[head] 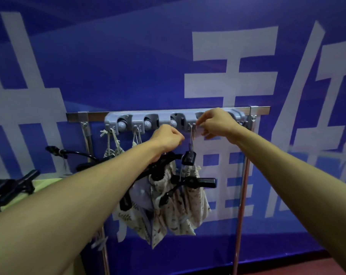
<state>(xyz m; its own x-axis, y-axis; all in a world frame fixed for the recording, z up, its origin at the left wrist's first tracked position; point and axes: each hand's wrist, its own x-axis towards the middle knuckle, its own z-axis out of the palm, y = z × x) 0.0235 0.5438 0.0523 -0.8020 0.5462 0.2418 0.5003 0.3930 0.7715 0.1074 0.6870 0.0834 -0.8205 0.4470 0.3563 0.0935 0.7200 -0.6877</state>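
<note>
Limp thin cord [191,136], light fob [188,158]: right hand [217,124] pinches its loop at the hook [192,127]; left hand [167,138] curled, grip unclear

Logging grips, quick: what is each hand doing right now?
Left hand: closed on the black hangers.
Right hand: pinching the string of the key fob.

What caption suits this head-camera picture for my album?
Right hand hooks the string of a black tag onto a grey hook rack, left hand close beside.
</note>
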